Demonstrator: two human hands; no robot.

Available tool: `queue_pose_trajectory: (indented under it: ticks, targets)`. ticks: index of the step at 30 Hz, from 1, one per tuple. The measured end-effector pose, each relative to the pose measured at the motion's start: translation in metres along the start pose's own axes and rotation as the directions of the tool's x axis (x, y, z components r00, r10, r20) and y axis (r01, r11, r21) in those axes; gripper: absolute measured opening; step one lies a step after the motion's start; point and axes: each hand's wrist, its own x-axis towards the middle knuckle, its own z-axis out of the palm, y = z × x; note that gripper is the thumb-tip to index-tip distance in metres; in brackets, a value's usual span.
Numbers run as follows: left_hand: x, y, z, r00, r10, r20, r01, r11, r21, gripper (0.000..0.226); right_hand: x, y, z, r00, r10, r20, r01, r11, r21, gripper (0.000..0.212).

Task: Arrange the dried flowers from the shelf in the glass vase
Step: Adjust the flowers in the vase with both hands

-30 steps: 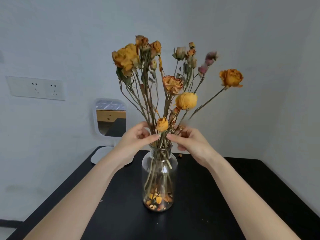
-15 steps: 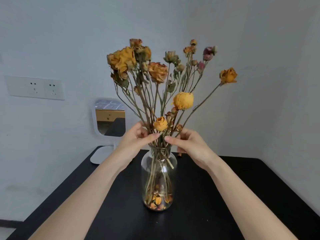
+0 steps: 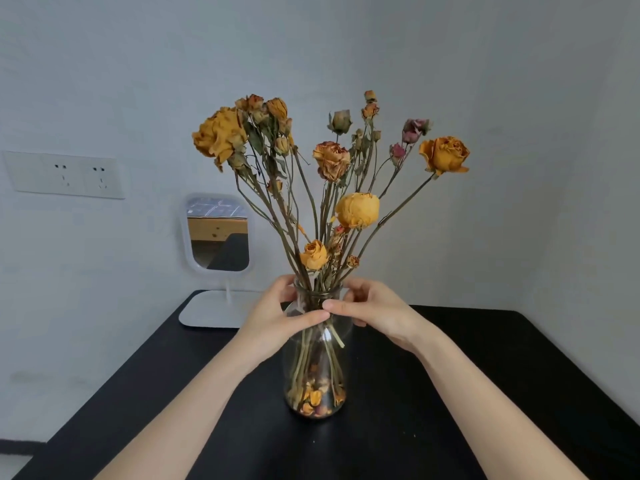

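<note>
Glass vase point(image 3: 317, 368): stands upright on the black bench point(image 3: 485, 393), about mid, w/ loose petals point(image 3: 317, 400) lying at its bottom.
Dried flowers point(image 3: 356, 210): all stems are in the vase; heads fan out above the rim, mostly yellow & orange roses, a few pink buds at upper right.
Left hand point(image 3: 277, 317): grips the vase neck from the left, fingers curled round it.
Right hand point(image 3: 374, 313): grips the neck from the right; its front fingertip touches the left hand's tip on the glass.
In the way: both hands cover most of the neck, so the stems there are partly hidden.
Mirror point(image 3: 218, 233): white frame on a stand, back-left corner of the bench, behind the left hand; this hand hides the right end of its flat base.
Socket plate point(image 3: 64, 174): on the wall at far left, well apart from the vase.
</note>
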Motion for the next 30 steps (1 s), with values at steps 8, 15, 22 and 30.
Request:
queue_pose_trajectory:
  ticks: [8, 15, 22, 30]
  targets:
    - [0.003, 0.001, -0.003, 0.995, -0.031, 0.092, 0.035, 0.999, -0.039, 0.061, -0.006, 0.000, 0.002, 0.991, -0.030, -0.131, 0.020, 0.997, -0.078, 0.045]
    - [0.007, 0.005, -0.007, 0.993, -0.034, 0.109, 0.042, 0.997, -0.072, 0.054, -0.019, -0.010, -0.021, 0.998, -0.027, -0.049, 0.028, 0.999, 0.018, 0.057]
    - [0.013, 0.011, -0.011, 0.994, -0.017, 0.108, 0.032, 0.989, -0.145, 0.023, -0.017, -0.019, -0.024, 0.998, -0.052, 0.020, 0.047, 0.983, 0.177, 0.043]
    - [0.024, 0.030, -0.012, 0.989, 0.100, -0.107, -0.108, 0.992, -0.069, 0.019, -0.010, -0.026, -0.018, 0.973, -0.148, -0.177, 0.183, 0.963, 0.199, 0.026]
